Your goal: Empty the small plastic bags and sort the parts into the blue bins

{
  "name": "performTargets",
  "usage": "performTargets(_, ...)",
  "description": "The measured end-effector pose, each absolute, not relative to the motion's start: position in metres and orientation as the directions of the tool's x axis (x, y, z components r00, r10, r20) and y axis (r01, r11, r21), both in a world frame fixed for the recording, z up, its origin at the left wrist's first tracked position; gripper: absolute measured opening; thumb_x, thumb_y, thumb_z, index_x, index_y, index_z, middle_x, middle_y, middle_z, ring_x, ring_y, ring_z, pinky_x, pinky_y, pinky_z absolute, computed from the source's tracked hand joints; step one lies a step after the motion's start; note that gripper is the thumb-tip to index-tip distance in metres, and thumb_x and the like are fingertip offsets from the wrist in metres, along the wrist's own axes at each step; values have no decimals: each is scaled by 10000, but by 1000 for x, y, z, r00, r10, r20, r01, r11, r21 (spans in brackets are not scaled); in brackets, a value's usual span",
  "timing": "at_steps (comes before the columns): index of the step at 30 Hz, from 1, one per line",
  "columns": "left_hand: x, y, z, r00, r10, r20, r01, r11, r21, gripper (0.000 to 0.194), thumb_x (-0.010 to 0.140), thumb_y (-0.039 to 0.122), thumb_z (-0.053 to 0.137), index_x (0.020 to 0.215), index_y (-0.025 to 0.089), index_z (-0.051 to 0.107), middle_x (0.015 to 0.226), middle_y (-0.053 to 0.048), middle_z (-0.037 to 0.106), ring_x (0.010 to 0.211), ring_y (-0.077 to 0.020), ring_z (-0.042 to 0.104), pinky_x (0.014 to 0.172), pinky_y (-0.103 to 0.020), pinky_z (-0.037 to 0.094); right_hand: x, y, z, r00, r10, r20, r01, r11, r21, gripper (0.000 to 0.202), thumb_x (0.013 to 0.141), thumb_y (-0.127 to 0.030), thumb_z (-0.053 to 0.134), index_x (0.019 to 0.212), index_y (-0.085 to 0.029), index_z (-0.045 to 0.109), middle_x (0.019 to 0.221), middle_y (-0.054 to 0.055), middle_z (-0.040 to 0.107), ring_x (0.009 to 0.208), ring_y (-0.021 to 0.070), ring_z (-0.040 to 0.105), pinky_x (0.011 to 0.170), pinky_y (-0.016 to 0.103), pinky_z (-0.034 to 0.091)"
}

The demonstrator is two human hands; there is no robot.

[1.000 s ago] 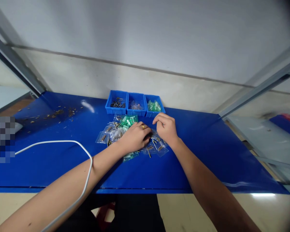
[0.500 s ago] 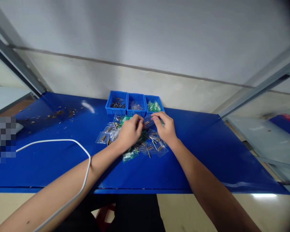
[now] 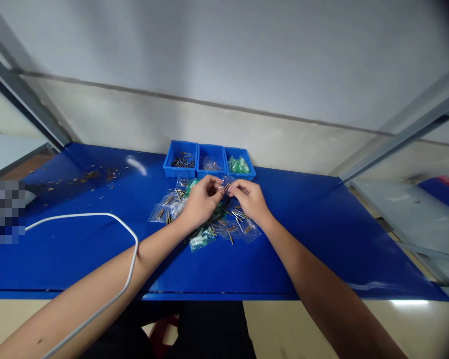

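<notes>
Above the far side of a pile, a small clear plastic bag (image 3: 227, 182) with thin brownish pins inside is pinched between my two hands. My left hand (image 3: 202, 199) has thumb and fingertips closed on the bag's left edge. Gripping its right side are the thumb and fingers of my right hand (image 3: 250, 198). Beneath them lies a mixed pile of clear bags with pins (image 3: 248, 229), loose metal pins (image 3: 239, 214) and green-and-white packets (image 3: 201, 240). Part of the pile is hidden under my left hand.
Behind the pile stand three blue bins: one with dark metal pins (image 3: 183, 162), one with clear bags (image 3: 211, 163), one with green packets (image 3: 238, 164). Brown debris (image 3: 93, 174) lies on the blue table (image 3: 307, 239) at left. A white cable (image 3: 134, 249) crosses my left forearm.
My right hand has moved left, closer to my left hand, and its fingers have closed on the clear bag. The left hand has hardly moved.
</notes>
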State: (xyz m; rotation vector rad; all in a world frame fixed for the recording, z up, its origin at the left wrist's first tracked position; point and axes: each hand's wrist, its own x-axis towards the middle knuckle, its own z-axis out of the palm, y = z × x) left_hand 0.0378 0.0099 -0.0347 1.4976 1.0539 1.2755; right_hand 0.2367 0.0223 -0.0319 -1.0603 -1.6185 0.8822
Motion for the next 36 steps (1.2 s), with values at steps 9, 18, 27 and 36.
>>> performTargets(9, 35, 13, -34, 119, 978, 171, -17, -170, 985, 336, 906, 171, 775, 1172, 260, 590, 829, 23, 742, 828, -207, 785, 856, -382, 658, 237, 21, -30, -197, 930, 309, 240, 351, -905, 460, 1010, -667, 853, 786, -279, 747, 781, 48, 799, 785, 275, 744, 779, 413, 602)
performTargets(18, 36, 10, -29, 91, 982, 166, -5, -166, 986, 310, 919, 124, 787, 1133, 247, 598, 834, 37, 675, 736, -163, 669, 716, -302, 544, 236, 21, -32, -231, 927, 296, 257, 351, -900, 406, 1037, -593, 835, 803, -272, 748, 804, 47, 802, 815, 263, 744, 792, 393, 591)
performTargets(27, 35, 6, -19, 101, 975, 197, 26, -200, 979, 216, 836, 111, 768, 1007, 216, 688, 762, 46, 628, 680, -143, 566, 673, -284, 448, 234, 18, -30, -246, 920, 306, 253, 366, -895, 365, 1021, -590, 842, 866, -264, 787, 867, 54, 818, 829, 261, 730, 817, 405, 586)
performTargets(36, 32, 4, -22, 146, 966, 214, 87, -228, 970, 83, 955, 242, 710, 1017, 237, 764, 598, 53, 623, 538, -159, 559, 566, -287, 423, 231, 21, -36, -190, 958, 215, 99, 237, -967, 444, 959, -700, 913, 1067, -273, 859, 597, -8, 699, 594, 250, 721, 660, 418, 646)
